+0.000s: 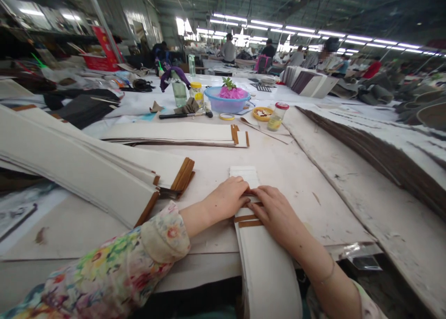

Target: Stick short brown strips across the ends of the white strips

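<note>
Long white brown-banded strips (268, 272) run near to far, pinched in both hands (228, 198) (278, 212); beyond, a round blue basin (226, 107) holds pink material (232, 93).

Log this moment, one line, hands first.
left hand: pinching brown-edged white strips | right hand: pinching same strips | strips: run past near edge of table | pink-filled blue basin: farther back
</note>
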The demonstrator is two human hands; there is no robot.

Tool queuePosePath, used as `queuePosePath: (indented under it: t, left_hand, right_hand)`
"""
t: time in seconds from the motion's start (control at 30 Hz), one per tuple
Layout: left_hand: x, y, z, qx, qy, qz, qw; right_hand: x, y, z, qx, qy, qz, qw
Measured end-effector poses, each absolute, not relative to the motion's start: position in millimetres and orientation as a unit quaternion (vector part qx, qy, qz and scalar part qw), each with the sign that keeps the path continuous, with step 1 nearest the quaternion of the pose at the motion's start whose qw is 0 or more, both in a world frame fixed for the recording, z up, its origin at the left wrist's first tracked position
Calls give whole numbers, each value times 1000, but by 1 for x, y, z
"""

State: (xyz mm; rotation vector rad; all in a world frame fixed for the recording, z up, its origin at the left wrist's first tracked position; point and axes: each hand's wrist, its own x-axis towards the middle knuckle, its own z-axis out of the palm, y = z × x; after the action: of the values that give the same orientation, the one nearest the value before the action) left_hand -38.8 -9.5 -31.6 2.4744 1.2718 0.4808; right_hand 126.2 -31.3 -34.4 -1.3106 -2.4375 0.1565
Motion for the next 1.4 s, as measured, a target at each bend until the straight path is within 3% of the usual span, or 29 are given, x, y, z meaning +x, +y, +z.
queuePosePath:
  t: [0.27, 0.57, 0.77, 0.93, 1.2, 1.4]
  left_hand:
    - [-38, -12, -32, 884, 428, 148, 118]
    - [-62, -23, -31, 829, 461, 222, 226]
    - [-63, -22, -31, 821, 456, 225, 260]
    - [-64, -24, -33, 846, 427, 222, 229]
    - [-65, -41, -33, 884, 439, 135, 90]
    - [-72, -50, -33, 866, 450, 175, 127]
  right_hand:
    - [119, -35, -33, -469, -871, 18, 143]
    - [122, -34, -31, -460, -874, 25, 156]
    - [123, -26, -31, -411, -889, 105, 173]
    - [121, -26, -29, -390, -897, 127, 166]
    - [116, -30, -23, -370, -920, 42, 124]
    - [117, -32, -25, -386, -913, 30, 132]
